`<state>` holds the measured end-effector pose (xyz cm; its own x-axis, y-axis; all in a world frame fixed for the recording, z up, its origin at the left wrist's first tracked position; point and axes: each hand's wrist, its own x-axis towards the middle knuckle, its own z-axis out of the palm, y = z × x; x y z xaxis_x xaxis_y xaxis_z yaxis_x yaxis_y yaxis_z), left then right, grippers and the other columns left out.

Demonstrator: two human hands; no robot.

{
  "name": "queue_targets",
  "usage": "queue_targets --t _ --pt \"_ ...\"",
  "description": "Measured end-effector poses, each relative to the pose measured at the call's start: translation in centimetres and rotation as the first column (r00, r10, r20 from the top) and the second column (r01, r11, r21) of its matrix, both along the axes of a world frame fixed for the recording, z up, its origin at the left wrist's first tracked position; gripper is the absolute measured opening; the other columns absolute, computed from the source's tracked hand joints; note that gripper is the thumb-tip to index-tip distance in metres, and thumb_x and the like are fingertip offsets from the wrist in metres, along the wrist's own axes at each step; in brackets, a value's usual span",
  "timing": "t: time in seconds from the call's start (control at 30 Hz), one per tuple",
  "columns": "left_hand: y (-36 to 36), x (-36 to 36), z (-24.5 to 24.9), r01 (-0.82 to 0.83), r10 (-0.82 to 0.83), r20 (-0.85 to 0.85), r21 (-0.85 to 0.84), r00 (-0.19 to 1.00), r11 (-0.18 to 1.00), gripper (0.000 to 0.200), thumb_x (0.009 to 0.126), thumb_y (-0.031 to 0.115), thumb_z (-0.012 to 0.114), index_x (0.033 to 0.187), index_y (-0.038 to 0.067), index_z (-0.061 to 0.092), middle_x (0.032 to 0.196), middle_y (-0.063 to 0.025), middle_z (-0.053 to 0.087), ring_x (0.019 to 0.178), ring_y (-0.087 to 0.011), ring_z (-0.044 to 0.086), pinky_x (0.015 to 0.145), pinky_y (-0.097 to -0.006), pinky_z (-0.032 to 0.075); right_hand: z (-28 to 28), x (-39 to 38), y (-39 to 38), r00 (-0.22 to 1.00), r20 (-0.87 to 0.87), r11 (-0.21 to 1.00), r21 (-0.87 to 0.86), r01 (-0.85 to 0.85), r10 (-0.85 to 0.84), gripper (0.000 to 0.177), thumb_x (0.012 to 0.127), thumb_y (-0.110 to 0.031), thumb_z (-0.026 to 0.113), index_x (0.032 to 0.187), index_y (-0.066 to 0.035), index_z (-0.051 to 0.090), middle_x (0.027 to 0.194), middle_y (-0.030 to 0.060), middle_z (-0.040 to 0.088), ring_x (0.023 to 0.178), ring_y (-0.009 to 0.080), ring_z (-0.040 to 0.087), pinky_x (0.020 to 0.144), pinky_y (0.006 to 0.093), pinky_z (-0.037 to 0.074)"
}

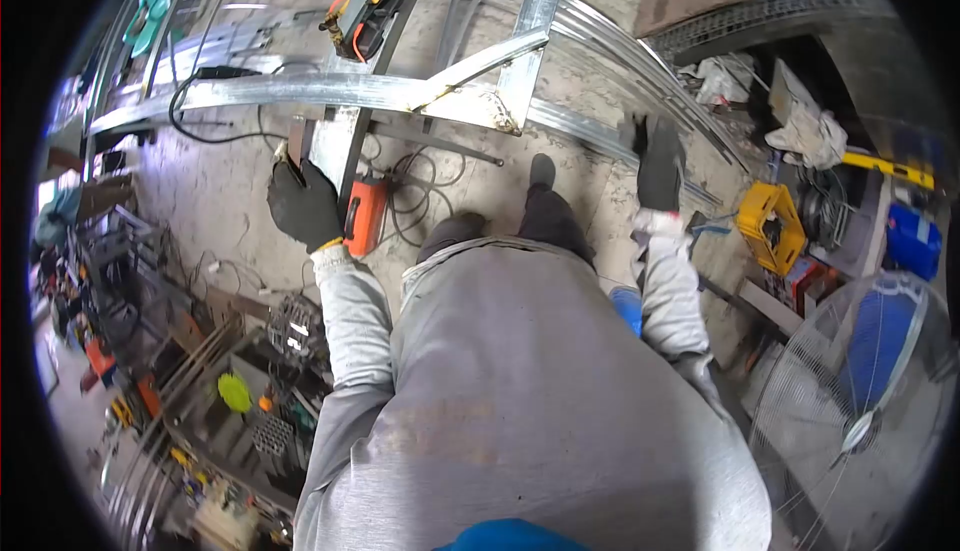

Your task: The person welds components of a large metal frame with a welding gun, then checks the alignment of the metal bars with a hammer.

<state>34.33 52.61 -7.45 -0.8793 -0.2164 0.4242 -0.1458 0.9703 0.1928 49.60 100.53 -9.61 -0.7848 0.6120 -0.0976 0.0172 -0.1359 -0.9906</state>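
My left hand (303, 203), in a dark glove, is closed with a small brown flat piece (296, 141) showing between its thumb and fingers. It is beside the end of a metal bar that runs under the welded steel frame (290, 92). Just right of this hand an orange-red machine (366, 216) stands on the floor with cables by it. My right hand (659, 163), also dark-gloved, hangs out to the right with fingers apart, slightly blurred and holding nothing visible. A black and orange tool or tape measure (372, 19) sits on the frame's upper bar.
Long metal tubes (640, 71) lie on the floor at upper right. A yellow crate (770, 228) and a floor fan (850, 401) stand at right. On the left is a cluttered cart (225, 421) with tools. Cables (425, 181) coil on the floor ahead of my feet.
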Motion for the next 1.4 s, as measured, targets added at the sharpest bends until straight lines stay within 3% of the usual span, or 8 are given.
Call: queue_targets --t 0.17,0.3,0.4,0.43,0.5,0.6,0.9,1.4 --pt "0.2 -0.4 -0.4 0.011 -0.013 -0.093 -0.023 0.996 1.000 0.042 0.093 0.034 0.066 0.128 0.011 0.071 0.111 -0.0185 0.074 0.102 -0.0385 0.070 0.088 -0.0501 0.054 2.9 -8.8 3.5 0.882 0.377 0.846 0.336 -0.415 0.283 0.039 0.110 -0.037 0.051 0.133 -0.007 0.059 0.130 0.0120 0.066 0.118 0.0227 0.066 0.102 0.0407 0.051" --pt "1.0 -0.3 0.3 -0.082 0.081 -0.016 -0.011 0.997 0.997 0.040 0.092 0.032 0.067 0.128 0.013 0.071 0.109 -0.0161 0.074 0.100 -0.0376 0.069 0.087 -0.0500 0.054 11.7 -13.9 0.4 -0.144 0.975 0.075 -0.133 -0.988 -0.167 0.043 0.107 -0.043 0.044 0.148 -0.048 0.053 0.157 -0.0051 0.052 0.147 0.0208 0.046 0.116 0.0557 0.040" --pt "1.4 -0.5 0.8 -0.054 0.054 -0.044 0.007 0.998 0.999 0.040 0.093 0.031 0.067 0.129 0.014 0.071 0.110 -0.0168 0.074 0.101 -0.0375 0.070 0.088 -0.0496 0.054 7.7 -17.7 -2.0 0.048 0.991 -0.124 0.032 -0.992 -0.128 0.045 0.108 -0.038 0.042 0.151 -0.037 0.054 0.154 0.0003 0.056 0.138 0.0242 0.058 0.114 0.0527 0.045" --pt "1.4 -0.3 0.8 -0.063 0.064 -0.022 0.014 0.998 0.998 0.040 0.093 0.031 0.066 0.129 0.014 0.071 0.110 -0.0168 0.074 0.101 -0.0375 0.070 0.087 -0.0497 0.055 5.5 -20.4 -3.7 0.501 0.851 -0.062 0.514 -0.855 0.156 0.037 0.106 -0.033 0.048 0.140 -0.028 0.061 0.141 0.0036 0.062 0.128 0.0267 0.061 0.110 0.0494 0.048" --pt "1.7 -0.2 1.1 -0.069 0.070 -0.017 0.016 0.997 0.997 0.039 0.093 0.030 0.066 0.128 0.013 0.071 0.108 -0.0174 0.075 0.099 -0.0381 0.070 0.086 -0.0499 0.055 2.8 -23.9 -6.3 0.894 -0.096 0.381 0.921 -0.087 0.437 0.027 0.100 -0.025 0.061 0.119 -0.011 0.074 0.114 0.0102 0.075 0.110 0.0317 0.069 0.100 0.0428 0.054" --pt "1.0 0.0 0.6 -0.066 0.073 -0.052 0.110 0.996 0.992 0.036 0.094 0.030 0.065 0.122 0.010 0.073 0.102 -0.0185 0.075 0.094 -0.0388 0.071 0.083 -0.0497 0.054 3.2 -24.0 -6.0 0.688 -0.496 0.507 0.836 0.212 0.530 0.021 0.093 -0.009 0.066 0.113 -0.007 0.070 0.103 0.0146 0.075 0.095 0.0360 0.070 0.087 0.0459 0.056" --pt "10.5 9.1 9.1 0.082 -0.497 0.155 0.904 0.854 0.421 0.033 0.108 0.028 0.058 0.092 -0.001 0.065 0.068 -0.0044 0.064 0.058 -0.0082 0.055 0.054 -0.0258 0.044 4.7 -23.0 -6.1 0.841 -0.269 0.498 0.867 -0.001 0.470 0.006 0.093 -0.009 0.061 0.093 -0.008 0.068 0.081 0.0132 0.066 0.082 0.0367 0.066 0.074 0.0465 0.052" --pt "15.2 8.3 10.3 0.502 -0.638 0.394 0.400 0.661 0.767 0.022 0.103 0.022 0.065 0.091 0.003 0.063 0.065 -0.0200 0.059 0.057 -0.0396 0.060 0.052 -0.0429 0.045 4.2 -23.2 -6.1 0.822 -0.305 0.575 0.818 -0.033 0.482 0.008 0.094 -0.017 0.060 0.092 -0.011 0.066 0.082 0.0112 0.067 0.084 0.0362 0.066 0.080 0.0494 0.051"
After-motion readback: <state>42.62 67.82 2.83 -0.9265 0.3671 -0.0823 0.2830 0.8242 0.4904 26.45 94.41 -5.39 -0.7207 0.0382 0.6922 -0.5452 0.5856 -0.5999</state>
